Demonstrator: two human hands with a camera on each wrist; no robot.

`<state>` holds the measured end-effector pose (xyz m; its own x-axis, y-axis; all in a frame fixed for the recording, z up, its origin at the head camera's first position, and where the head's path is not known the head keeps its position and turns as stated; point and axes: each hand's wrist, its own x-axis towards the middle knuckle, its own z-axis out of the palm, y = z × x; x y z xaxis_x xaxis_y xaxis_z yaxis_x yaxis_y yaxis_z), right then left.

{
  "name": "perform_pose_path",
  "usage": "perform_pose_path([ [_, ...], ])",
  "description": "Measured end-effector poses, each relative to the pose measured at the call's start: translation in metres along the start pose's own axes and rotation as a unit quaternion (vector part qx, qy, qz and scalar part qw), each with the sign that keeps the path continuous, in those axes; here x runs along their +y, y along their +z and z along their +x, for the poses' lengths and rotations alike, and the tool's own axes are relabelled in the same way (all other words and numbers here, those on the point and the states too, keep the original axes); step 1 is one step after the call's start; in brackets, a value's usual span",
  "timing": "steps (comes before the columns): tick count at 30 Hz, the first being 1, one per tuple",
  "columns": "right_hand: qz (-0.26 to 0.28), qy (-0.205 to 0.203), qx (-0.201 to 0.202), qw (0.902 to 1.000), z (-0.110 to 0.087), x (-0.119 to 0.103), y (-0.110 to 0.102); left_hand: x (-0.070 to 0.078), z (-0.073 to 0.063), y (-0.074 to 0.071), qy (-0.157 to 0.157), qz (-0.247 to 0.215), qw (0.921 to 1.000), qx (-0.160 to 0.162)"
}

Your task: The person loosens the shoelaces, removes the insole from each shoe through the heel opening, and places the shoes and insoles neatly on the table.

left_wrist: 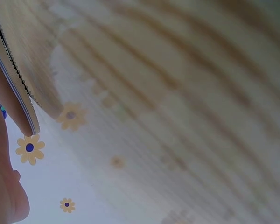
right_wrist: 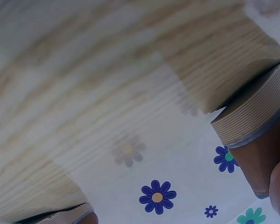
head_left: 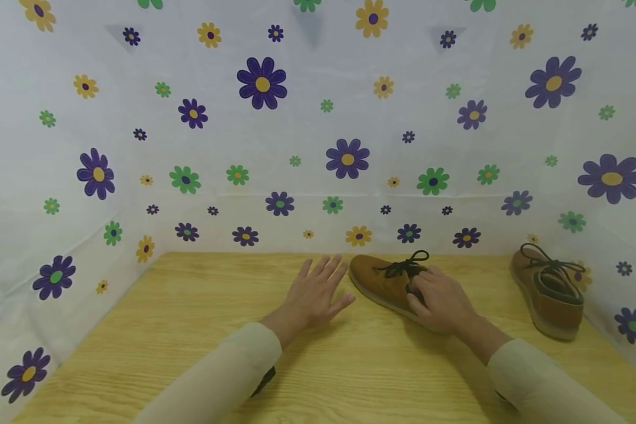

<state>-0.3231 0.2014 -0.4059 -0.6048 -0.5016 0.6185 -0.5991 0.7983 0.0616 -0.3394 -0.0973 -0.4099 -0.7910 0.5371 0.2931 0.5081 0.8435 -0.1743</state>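
My right hand (head_left: 442, 300) grips a brown lace-up shoe (head_left: 371, 274) at its heel end, fingers curled into the opening and thumb on the near side. The shoe's toe points left and toward the back wall, and its dark laces (head_left: 403, 266) are tied in a bow. In the right wrist view the heel's ridged pale sole (right_wrist: 252, 112) shows beside part of the hand. Just left of the toe, my left hand (head_left: 318, 294) is palm down with straight, spread fingers, holding nothing. The left wrist view catches the shoe's sole edge (left_wrist: 18, 79).
A matching brown shoe (head_left: 559, 303) with a tied dark lace stands at the right, toe toward the back wall. Both shoes are on a wood-grain table (head_left: 350, 377). A white flower-printed cloth (head_left: 307, 129) rises behind and along both sides.
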Motion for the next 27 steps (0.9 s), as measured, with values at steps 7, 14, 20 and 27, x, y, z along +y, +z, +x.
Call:
perform_pose_path([
  [7,-0.006,-0.002,-0.003,1.0000,0.000,0.002,0.001,0.000,0.003,0.000,0.005,-0.002,1.0000,0.008],
  [14,-0.004,-0.016,0.015,0.9998,-0.001,0.002,0.003,0.002,0.008,0.004,0.001,-0.003,1.0000,0.000],
  [20,-0.001,-0.034,0.030,0.9990,0.001,-0.001,0.003,0.006,0.013,0.000,0.002,0.001,0.9999,-0.017],
  [27,0.003,-0.038,0.025,0.9990,0.005,-0.011,0.002,0.011,0.017,-0.001,0.007,0.005,0.9996,-0.028],
])
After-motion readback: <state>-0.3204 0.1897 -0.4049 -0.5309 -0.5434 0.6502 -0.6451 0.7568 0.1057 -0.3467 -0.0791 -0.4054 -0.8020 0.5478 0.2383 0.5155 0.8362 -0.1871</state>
